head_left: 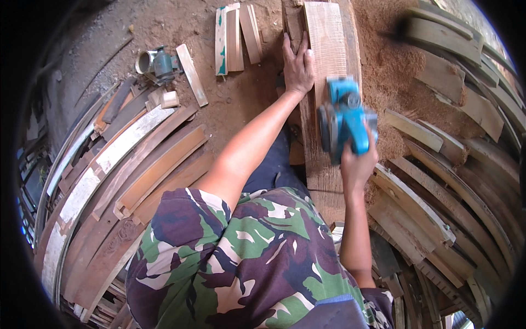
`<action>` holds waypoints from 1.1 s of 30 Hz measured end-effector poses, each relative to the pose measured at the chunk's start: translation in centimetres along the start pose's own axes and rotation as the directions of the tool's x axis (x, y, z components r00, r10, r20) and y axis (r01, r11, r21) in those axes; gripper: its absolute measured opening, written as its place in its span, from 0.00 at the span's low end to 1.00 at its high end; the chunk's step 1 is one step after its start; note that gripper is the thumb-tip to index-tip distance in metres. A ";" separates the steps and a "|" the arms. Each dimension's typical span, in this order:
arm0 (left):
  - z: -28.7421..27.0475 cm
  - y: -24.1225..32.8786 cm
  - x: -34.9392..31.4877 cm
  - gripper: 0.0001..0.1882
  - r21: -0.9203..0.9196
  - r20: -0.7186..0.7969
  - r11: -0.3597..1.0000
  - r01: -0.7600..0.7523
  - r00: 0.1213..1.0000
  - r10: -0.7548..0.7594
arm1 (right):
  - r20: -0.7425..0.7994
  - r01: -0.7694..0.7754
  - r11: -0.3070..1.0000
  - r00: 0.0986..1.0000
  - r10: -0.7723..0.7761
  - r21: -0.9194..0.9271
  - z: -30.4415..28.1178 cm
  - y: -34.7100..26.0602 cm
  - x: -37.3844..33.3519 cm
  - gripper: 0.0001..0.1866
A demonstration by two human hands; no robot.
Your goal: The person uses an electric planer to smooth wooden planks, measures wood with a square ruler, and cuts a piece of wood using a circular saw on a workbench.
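A long pale board [326, 44] lies lengthwise in front of me on a darker timber support [324, 183]. My right hand [359, 164] is closed round the rear handle of a teal electric planer [349, 118], which is slightly blurred and sits on the board. At the board's left edge, my left hand [299, 67] lies with its fingers spread, pressing on the dark wood alongside. The planer hides the stretch of board beneath it.
Reddish shavings [392, 60] heap up right of the board. Stacked planks [433, 181] line the right side, and more planks [137, 153] the left. Short wood strips [234, 38] lie on the dirt ground [181, 22], near another teal power tool [163, 63].
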State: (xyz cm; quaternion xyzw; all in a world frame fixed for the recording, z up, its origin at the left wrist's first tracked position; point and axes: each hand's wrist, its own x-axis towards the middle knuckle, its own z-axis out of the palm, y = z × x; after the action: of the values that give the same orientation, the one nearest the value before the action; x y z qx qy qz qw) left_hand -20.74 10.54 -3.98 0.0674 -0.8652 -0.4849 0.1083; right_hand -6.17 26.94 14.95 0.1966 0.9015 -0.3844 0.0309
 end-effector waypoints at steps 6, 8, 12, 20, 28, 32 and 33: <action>-0.8 0.2 0.0 0.30 -0.054 0.004 0.997 0.064 0.998 -0.064 | -0.072 0.167 0.971 0.981 -0.181 -0.169 6.1 -7.3 18.0 0.20; -0.6 0.7 0.2 0.28 -0.063 0.023 0.996 0.065 0.998 -0.064 | -0.115 0.187 0.958 0.970 -0.216 -0.217 7.8 -9.4 24.4 0.20; -0.7 0.5 0.6 0.28 -0.157 -0.026 0.978 0.135 0.990 -0.141 | -0.150 0.027 0.999 0.988 -0.032 -0.035 8.1 -16.1 28.0 0.19; -3.6 2.5 10.9 0.29 -0.035 0.074 0.957 -0.287 0.955 0.288 | 0.041 0.085 0.995 0.996 -0.082 -0.058 4.9 -6.4 12.6 0.20; -1.0 -0.6 12.7 0.25 0.436 0.516 0.717 -0.543 0.804 0.295 | 0.087 -0.141 0.990 0.986 0.143 -0.026 -1.9 3.8 -12.2 0.35; -1.4 -0.7 13.4 0.24 0.347 0.519 0.802 -0.485 0.812 0.267 | 0.101 -0.146 0.989 0.984 0.148 -0.027 -0.8 0.7 -7.4 0.34; -1.8 -1.1 13.7 0.25 0.316 0.517 0.827 -0.466 0.815 0.262 | 0.083 -0.094 0.995 0.992 0.096 -0.036 -0.1 -0.3 -5.3 0.33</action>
State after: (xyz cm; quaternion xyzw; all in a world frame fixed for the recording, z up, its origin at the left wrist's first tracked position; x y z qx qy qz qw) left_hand -33.55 5.47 -2.34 -0.1961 -0.9469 -0.2539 -0.0203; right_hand -1.37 25.08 16.36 0.2222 0.8950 -0.3761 0.0905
